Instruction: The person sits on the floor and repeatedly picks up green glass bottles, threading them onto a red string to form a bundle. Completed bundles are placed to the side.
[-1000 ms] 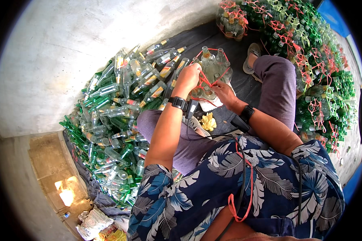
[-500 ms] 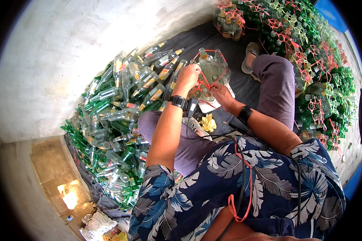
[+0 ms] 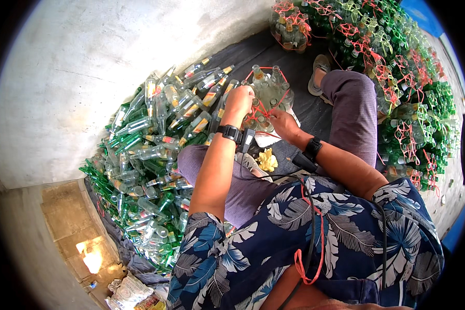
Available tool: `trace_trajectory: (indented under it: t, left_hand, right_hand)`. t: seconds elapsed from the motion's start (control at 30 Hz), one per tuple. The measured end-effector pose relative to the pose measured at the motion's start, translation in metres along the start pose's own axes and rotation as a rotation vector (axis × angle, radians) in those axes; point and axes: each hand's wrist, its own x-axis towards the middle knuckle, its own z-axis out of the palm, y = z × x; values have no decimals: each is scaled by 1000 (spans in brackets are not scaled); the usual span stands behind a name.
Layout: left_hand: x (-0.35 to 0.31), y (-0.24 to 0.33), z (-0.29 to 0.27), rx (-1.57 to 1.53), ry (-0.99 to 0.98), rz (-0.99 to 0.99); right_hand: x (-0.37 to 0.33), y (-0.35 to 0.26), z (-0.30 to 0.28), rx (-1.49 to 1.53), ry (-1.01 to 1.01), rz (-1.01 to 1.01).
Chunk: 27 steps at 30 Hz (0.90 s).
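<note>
A cluster of clear glass bottles [image 3: 268,93] stands upright on the floor in front of me, ringed by red plastic string [image 3: 264,110]. The string runs round the bottle necks and crosses over the near ones. My left hand [image 3: 241,99] is closed at the cluster's left side, gripping the string, its fingertips partly hidden. At the near right side my right hand [image 3: 284,124] pinches the string close to a bottle neck. A white slab-like piece [image 3: 266,139] shows under the near bottles.
Loose bottles [image 3: 155,150] lie heaped at the left against a pale wall [image 3: 103,62]. Bundles tied with red and yellow-green string [image 3: 398,98] stand at the right, another bundle [image 3: 290,32] at the back. A crumpled yellow thing [image 3: 267,159] lies between my legs on the dark sheet [image 3: 243,54].
The view has shifted slightly. Both hands stay at the string in nearly the same places, and the bottles remain standing.
</note>
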Motion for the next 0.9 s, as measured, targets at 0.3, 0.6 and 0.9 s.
trace_trajectory:
  t: [0.3, 0.6, 0.9]
  left_hand:
    - [0, -6, 6, -13, 41, 13]
    - [-1, -13, 12, 2, 112, 70]
    - [-21, -27, 15, 77, 280, 264]
  right_hand:
    - [-16, -23, -14, -481, 32, -152]
    - [-19, -20, -13, -584, 20, -195]
    - [-14, -1, -16, -587, 7, -302]
